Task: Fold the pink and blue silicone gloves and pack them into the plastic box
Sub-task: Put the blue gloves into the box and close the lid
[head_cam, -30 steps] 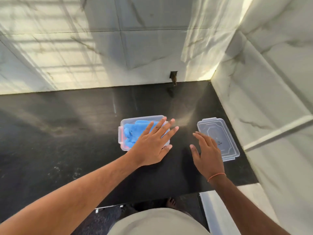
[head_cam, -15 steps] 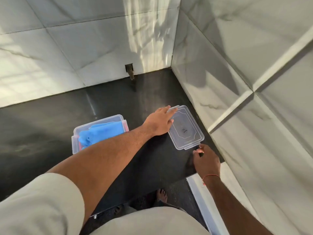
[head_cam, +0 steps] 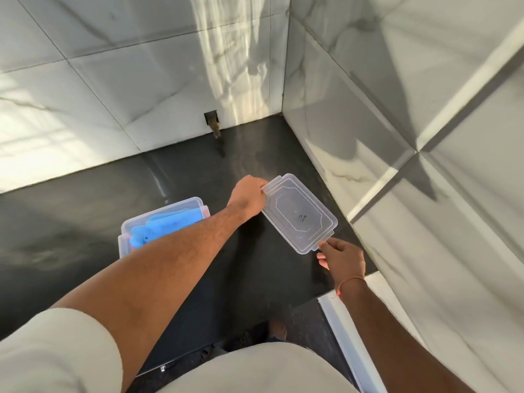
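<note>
box [head_cam: 163,214] clear, blue glove [head_cam: 164,226] folded inside, lidless.

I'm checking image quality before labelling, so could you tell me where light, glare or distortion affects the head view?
Head view: streaked sunlight falls on the back wall; soft glare sheens the black counter; wide-angle bending curves the wall lines; the lid, held by both hands, left hand and right hand, stays sharp.
</note>
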`<state>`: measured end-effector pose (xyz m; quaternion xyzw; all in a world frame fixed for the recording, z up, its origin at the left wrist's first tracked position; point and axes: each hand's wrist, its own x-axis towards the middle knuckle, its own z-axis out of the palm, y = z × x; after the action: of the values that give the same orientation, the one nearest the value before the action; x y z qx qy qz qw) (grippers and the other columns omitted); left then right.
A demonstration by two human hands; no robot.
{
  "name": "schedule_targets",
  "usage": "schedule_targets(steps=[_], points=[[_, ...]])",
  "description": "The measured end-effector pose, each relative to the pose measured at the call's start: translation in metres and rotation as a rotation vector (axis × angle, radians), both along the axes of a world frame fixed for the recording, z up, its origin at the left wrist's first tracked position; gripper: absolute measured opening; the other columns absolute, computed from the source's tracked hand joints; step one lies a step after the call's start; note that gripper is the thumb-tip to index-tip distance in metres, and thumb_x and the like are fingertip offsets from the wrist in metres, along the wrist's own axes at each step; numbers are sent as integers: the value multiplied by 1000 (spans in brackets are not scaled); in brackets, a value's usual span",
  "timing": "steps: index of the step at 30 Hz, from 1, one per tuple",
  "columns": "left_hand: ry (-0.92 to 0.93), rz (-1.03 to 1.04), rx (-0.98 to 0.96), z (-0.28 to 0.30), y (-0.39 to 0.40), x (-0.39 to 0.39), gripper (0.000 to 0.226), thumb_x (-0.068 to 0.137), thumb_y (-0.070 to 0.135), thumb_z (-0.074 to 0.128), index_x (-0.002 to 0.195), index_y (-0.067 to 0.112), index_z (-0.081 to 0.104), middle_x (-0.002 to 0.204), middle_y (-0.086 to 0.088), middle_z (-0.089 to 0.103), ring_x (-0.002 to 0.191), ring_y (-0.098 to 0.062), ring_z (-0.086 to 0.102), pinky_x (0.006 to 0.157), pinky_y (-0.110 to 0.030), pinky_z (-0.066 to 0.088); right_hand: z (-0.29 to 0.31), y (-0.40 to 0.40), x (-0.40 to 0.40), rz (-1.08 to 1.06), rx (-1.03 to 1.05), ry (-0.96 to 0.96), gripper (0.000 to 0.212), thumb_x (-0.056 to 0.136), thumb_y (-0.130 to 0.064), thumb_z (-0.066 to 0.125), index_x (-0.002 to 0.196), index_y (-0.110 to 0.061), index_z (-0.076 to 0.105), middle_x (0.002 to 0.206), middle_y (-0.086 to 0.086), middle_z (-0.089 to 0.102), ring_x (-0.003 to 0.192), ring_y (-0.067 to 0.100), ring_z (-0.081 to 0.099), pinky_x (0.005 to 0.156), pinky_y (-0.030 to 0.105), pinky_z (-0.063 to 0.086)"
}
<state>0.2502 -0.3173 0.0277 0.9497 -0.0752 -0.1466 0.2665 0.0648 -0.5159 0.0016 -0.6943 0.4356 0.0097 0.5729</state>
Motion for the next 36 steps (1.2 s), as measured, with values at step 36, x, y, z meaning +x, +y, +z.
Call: schedule_targets(steps=[36], points=[[-1, 728, -733, 41, 312, -151, 26, 95, 15, 82, 117, 30, 84, 104, 5, 86, 106, -20, 82, 99, -44, 66, 59, 213, 75, 583, 107, -258, 24, 93, -22, 84, 115, -25, 74, 96, -6, 83, 79, 17, 81, 69, 36, 69]])
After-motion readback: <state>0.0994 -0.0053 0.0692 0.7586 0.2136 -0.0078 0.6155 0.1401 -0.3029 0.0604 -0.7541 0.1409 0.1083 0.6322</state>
